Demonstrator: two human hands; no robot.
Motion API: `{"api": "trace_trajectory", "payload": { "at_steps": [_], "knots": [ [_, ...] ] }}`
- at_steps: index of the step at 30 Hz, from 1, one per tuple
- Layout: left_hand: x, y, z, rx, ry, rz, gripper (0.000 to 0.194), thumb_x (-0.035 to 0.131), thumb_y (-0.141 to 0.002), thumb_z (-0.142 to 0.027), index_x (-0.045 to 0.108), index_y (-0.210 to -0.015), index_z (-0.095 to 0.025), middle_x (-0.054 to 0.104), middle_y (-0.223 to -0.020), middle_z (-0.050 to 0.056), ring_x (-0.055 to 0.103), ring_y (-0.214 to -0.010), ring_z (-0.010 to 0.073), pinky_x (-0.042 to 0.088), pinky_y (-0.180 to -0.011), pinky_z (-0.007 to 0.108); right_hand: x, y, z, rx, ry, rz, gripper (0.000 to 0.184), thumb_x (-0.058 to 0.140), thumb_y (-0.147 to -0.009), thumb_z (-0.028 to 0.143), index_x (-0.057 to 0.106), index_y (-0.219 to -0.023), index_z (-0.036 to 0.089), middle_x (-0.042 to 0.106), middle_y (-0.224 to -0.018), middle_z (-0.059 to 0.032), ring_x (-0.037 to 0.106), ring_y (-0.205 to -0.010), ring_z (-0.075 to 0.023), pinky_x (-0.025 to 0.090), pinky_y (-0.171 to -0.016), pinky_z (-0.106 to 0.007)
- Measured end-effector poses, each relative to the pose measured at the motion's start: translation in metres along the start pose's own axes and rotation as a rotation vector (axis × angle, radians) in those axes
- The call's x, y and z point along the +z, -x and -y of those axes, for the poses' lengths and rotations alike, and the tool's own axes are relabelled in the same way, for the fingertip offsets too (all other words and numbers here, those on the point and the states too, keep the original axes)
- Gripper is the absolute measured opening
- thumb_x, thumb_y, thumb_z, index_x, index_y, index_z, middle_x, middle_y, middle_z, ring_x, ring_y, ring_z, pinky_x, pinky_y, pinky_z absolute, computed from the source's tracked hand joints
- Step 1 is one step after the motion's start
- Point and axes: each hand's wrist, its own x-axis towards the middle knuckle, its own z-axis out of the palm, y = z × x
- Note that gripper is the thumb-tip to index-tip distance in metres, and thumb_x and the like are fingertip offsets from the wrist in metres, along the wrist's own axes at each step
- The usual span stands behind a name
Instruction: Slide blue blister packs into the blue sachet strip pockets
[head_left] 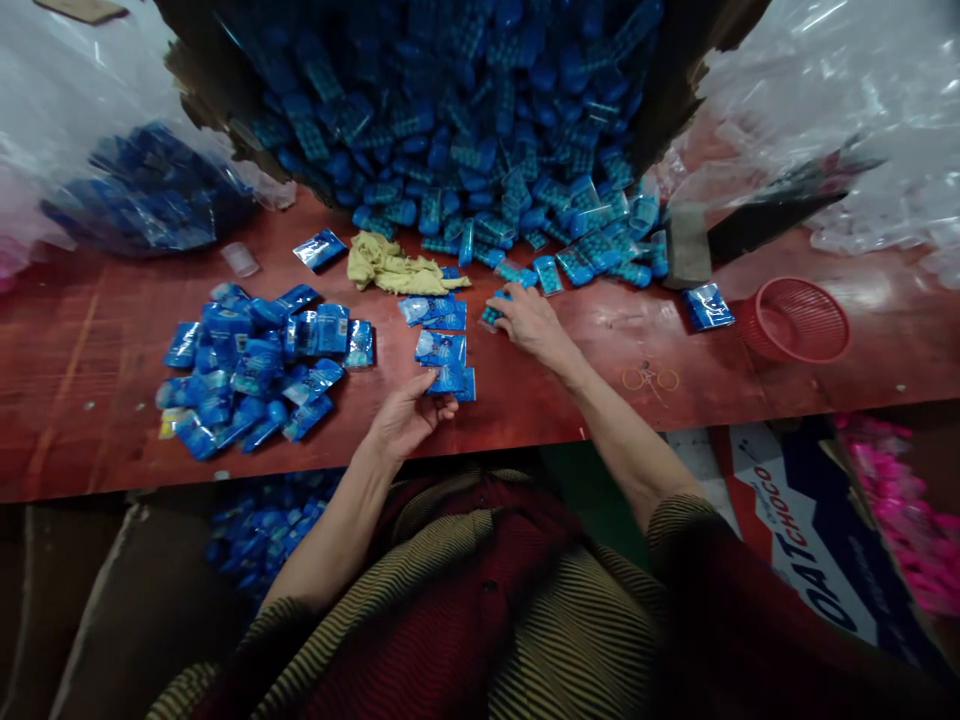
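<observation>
My left hand (412, 415) is at the table's front edge, its thumb and fingers pinching a blue printed sachet (450, 380). More flat blue sachets (441, 348) lie in a column just beyond it. My right hand (531, 325) reaches across the table, fingers closed around a small clear container of turquoise beads (492, 312). Another such container (516, 272) lies against its fingertips. Beyond is a large heap of blue-capped containers (480, 150), spilling out of a dark, torn-edged box. To the left is a pile of filled blue packets (255, 360).
A crumpled yellow cloth (397, 268) lies behind the sachets. At right stand a red plastic basket (799, 320) and a blue packet (706, 306). Rubber bands (651, 378) lie on the red table (570, 400). Clear plastic bags (885, 90) flank the box.
</observation>
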Motion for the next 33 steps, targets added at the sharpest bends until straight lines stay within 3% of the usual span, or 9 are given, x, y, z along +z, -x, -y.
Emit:
{"api": "trace_trajectory", "payload": {
  "at_steps": [6,11,14,18,20,22,28,33],
  "knots": [
    [-0.006,0.002,0.001,-0.023,0.016,0.073,0.017,0.061,-0.081,-0.028,0.055,-0.072,-0.015,0.053,-0.047,-0.001,0.055,-0.046,0.0126,0.047,-0.044,0.022,-0.010,0.022,0.010,-0.002,0.041,0.037,0.028,0.054,-0.087,0.042,0.060,-0.100,0.018,0.055,-0.108,-0.0123,0.049,-0.096,-0.0283,0.042,-0.077,-0.040],
    [-0.006,0.004,0.003,0.033,-0.069,0.063,0.025,0.065,-0.078,-0.036,0.057,-0.068,-0.015,0.050,-0.044,-0.001,0.056,-0.048,0.0137,0.047,-0.046,0.022,-0.014,0.042,0.025,0.163,-0.083,-0.045,0.033,0.054,-0.086,0.044,0.058,-0.097,0.014,0.058,-0.104,-0.0148,0.050,-0.099,-0.0302,0.040,-0.083,-0.045],
    [-0.004,0.004,0.003,0.183,-0.205,0.063,0.029,0.070,-0.072,-0.040,0.060,-0.067,-0.012,0.057,-0.052,0.000,0.055,-0.050,0.0111,0.046,-0.050,0.021,-0.019,0.048,0.041,0.175,-0.456,-0.107,0.035,0.052,-0.087,0.042,0.053,-0.110,0.016,0.059,-0.106,-0.0121,0.053,-0.099,-0.0259,0.041,-0.085,-0.042],
    [-0.002,-0.001,0.002,0.382,-0.401,0.030,0.031,0.074,-0.066,-0.039,0.061,-0.062,-0.012,0.059,-0.056,0.000,0.051,-0.051,0.0081,0.042,-0.052,0.019,-0.016,0.048,0.062,0.087,-1.142,0.203,0.039,0.057,-0.081,0.033,0.047,-0.116,0.017,0.060,-0.081,-0.0009,0.056,-0.074,-0.0141,0.044,-0.068,-0.028],
    [-0.002,-0.004,0.001,0.420,-0.440,0.030,0.030,0.075,-0.066,-0.038,0.061,-0.060,-0.012,0.059,-0.056,-0.001,0.050,-0.051,0.0076,0.040,-0.052,0.019,-0.010,0.047,0.068,0.113,-1.314,0.293,0.040,0.062,-0.075,0.029,0.049,-0.111,0.018,0.056,-0.071,0.0034,0.052,-0.064,-0.0106,0.041,-0.060,-0.024],
    [-0.001,-0.006,0.000,0.430,-0.421,0.026,0.029,0.076,-0.065,-0.037,0.060,-0.060,-0.013,0.057,-0.055,-0.002,0.049,-0.051,0.0070,0.040,-0.051,0.018,-0.003,0.047,0.072,0.153,-1.417,0.300,0.038,0.064,-0.071,0.027,0.049,-0.105,0.018,0.054,-0.066,0.0061,0.048,-0.058,-0.0083,0.038,-0.055,-0.022],
    [-0.002,-0.002,0.002,0.337,-0.275,0.028,0.032,0.080,-0.058,-0.037,0.060,-0.061,-0.013,0.059,-0.056,-0.001,0.052,-0.049,0.0081,0.044,-0.049,0.019,0.007,0.048,0.083,0.230,-1.420,0.057,0.030,0.061,-0.069,0.020,0.050,-0.096,0.019,0.045,-0.057,0.0104,0.041,-0.050,-0.0065,0.033,-0.049,-0.020],
    [-0.001,0.000,0.008,0.202,-0.157,0.061,0.035,0.077,-0.063,-0.039,0.056,-0.056,-0.013,0.052,-0.046,-0.001,0.052,-0.045,0.0096,0.045,-0.045,0.020,0.007,0.053,0.092,0.184,-1.292,0.003,0.024,0.053,-0.082,0.025,0.051,-0.105,0.020,0.042,-0.057,0.0087,0.044,-0.048,-0.0084,0.036,-0.048,-0.021]
  ]
}}
